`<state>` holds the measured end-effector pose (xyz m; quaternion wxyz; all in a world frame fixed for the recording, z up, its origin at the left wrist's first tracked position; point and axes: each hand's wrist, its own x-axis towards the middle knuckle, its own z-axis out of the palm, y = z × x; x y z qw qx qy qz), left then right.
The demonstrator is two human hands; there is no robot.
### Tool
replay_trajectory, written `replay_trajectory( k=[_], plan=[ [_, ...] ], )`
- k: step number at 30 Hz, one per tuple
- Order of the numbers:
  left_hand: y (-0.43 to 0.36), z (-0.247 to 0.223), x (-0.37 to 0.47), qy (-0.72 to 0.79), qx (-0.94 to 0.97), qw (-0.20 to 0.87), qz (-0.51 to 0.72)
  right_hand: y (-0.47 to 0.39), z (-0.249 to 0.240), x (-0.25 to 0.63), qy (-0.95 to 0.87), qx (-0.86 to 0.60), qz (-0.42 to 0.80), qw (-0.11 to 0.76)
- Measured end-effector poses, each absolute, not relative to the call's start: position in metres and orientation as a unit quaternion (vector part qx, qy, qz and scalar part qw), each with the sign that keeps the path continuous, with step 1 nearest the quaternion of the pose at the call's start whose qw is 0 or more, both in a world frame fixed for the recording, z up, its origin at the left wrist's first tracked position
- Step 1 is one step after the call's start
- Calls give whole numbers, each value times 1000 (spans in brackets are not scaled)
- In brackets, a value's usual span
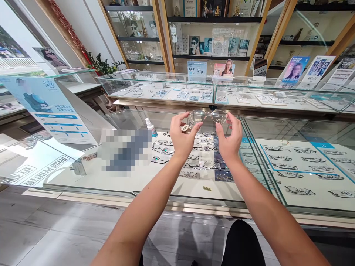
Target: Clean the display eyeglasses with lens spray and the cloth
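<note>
Head view: left hand [181,138] and right hand [230,140] raised, pinching glasses [208,116].

Both forearms are bare, no sleeves, watch or rings visible; dark trousers [241,244] show below.

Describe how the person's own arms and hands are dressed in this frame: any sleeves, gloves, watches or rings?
Both arms are bare along all that shows, with no sleeve in view. The left hand and right hand wear no gloves. No watch, bracelet or ring shows on either wrist or on the fingers that can be seen. Dark clothing shows only at the bottom edge, below the arms.
</note>
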<state>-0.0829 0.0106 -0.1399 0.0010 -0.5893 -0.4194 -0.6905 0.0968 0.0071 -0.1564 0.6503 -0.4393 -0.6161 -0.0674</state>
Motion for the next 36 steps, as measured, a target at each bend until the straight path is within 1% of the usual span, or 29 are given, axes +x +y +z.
replay_trajectory(
  k=[6,12,18,25,31,36],
  plan=[
    [11,-139,-83,-406,-595,31,-693,8,-158,96,-611,-428,-47,664],
    [10,-138,-82,-397,-599,70,-692,10,-161,96,-621,-439,-43,648],
    [10,-138,-83,-385,-609,104,-686,10,-162,97,-623,-424,-48,655],
    [10,-137,-85,-383,-607,81,-691,5,-159,95,-643,-409,-87,642],
    [12,-139,-87,-407,-595,45,-692,1,-155,94,-672,-404,-117,609],
    [15,-142,-86,-420,-578,19,-699,0,-154,92,-687,-357,-147,616]
  ],
)
